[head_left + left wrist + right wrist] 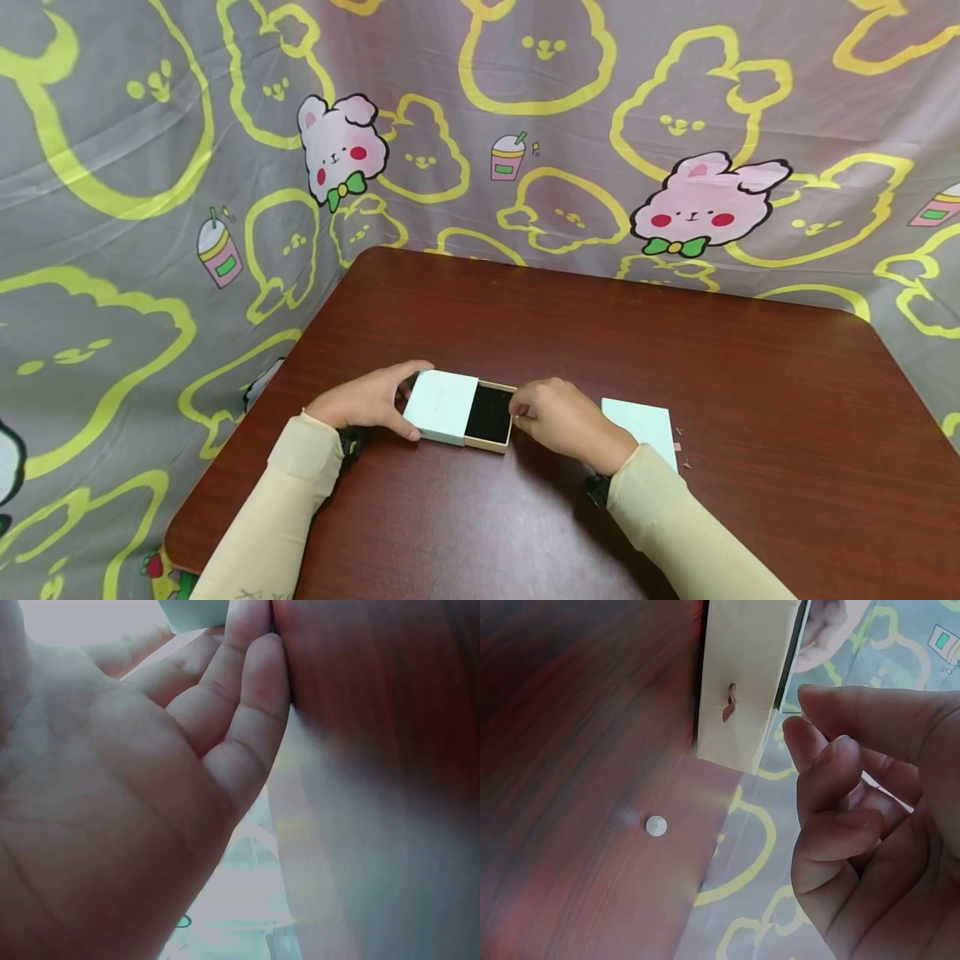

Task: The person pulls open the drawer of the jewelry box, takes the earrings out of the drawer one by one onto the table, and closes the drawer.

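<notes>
My left hand (371,398) grips a pale mint box sleeve (442,407) from its left end, thumb on the near side and fingers at the far side. From the sleeve's right end sticks out a cream drawer (486,444) with a black insert (491,412). In the right wrist view, a small brown ribbon loop (730,703) hangs on the drawer's end wall. My right hand (562,417) is at the drawer's right edge, fingers curled. Its fingertips (814,697) pinch a tiny pale thing, too small to identify.
A pale mint flat square piece (641,417) lies on the brown table (810,400), partly behind my right wrist. Tiny metallic pieces (687,463) and a small pinkish piece (677,447) lie beside it. A white round bead-like thing (656,825) shows in the right wrist view.
</notes>
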A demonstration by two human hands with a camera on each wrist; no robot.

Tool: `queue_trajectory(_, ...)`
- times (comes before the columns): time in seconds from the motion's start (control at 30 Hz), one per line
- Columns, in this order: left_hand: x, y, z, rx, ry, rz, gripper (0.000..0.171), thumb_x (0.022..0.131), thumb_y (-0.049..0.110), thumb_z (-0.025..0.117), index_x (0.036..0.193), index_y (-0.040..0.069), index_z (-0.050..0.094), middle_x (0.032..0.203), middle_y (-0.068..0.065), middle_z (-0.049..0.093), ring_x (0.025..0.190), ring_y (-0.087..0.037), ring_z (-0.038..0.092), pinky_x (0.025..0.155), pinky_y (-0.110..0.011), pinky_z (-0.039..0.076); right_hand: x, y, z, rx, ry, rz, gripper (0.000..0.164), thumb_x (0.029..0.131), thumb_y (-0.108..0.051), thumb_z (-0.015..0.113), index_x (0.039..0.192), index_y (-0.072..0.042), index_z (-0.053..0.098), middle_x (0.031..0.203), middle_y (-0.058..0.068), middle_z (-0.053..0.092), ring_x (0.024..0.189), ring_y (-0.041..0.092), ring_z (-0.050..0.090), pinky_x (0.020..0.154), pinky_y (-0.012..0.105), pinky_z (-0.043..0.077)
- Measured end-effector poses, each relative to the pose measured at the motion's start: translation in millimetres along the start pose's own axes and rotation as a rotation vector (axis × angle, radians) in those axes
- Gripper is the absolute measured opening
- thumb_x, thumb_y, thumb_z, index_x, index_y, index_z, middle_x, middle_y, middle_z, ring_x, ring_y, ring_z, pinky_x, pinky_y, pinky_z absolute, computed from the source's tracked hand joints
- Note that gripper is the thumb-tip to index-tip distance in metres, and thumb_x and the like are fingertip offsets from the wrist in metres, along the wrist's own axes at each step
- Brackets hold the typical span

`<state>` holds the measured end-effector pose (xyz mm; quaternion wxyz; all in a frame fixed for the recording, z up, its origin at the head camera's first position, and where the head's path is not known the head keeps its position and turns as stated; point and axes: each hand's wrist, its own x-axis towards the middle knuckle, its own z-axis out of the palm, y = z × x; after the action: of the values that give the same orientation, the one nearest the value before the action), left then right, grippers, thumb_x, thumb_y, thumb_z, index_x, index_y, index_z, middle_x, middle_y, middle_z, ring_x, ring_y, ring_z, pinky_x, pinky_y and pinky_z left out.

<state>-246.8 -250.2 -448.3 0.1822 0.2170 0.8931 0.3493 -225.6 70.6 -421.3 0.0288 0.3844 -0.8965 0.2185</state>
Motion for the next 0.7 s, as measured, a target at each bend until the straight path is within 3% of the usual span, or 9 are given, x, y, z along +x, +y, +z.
queue_trajectory(0.7,-0.7,-0.1,-1.0,0.001,-0.005,0.026,0.103,0.060,0.030,0.094,0.144,0.008,0.038,0.114,-0.002,0.054,0.095,-0.020,0.054,0.078,-0.036,0.049,-9.5,9.2,4.0,0.031,-0.001,0.016,0.011,0.079,-0.005,0.073,0.082,-0.016,0.074,0.079,-0.009,0.066,0.075,0.010,0.063,0.067,0.029,0.050)
